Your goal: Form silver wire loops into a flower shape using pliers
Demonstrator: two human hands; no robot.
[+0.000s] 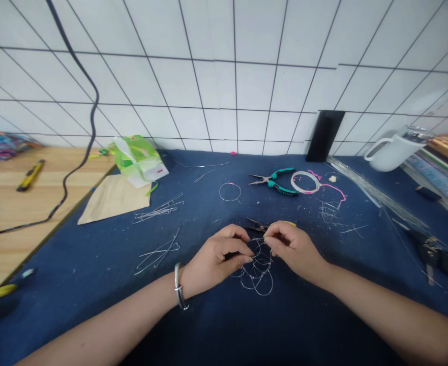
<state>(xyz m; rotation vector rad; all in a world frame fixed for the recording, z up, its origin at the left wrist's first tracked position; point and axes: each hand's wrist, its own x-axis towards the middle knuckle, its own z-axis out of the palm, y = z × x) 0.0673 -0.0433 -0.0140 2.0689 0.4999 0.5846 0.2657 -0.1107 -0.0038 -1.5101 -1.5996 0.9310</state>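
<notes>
Between my two hands is a looped wire piece (257, 277), thin and silvery, with small pinkish beads along its loops. My left hand (224, 256), with a bangle at its wrist, pinches the left side of it. The fingers of my right hand (290, 246) are closed on its upper right edge. Just beyond my fingers lie pliers (258, 225), partly hidden by my right hand. Farther off, a single wire ring (230, 192) with a few pink beads rests on the dark blue cloth (204, 218).
Teal-handled pliers (279, 181) lie near a white ring dish (305, 182) and wire scraps (328, 213). Bent wires (158, 254) are at left, by a brown paper (113, 198) and green packet (138, 160). At right are a white mug (393, 151) and keys (433, 254).
</notes>
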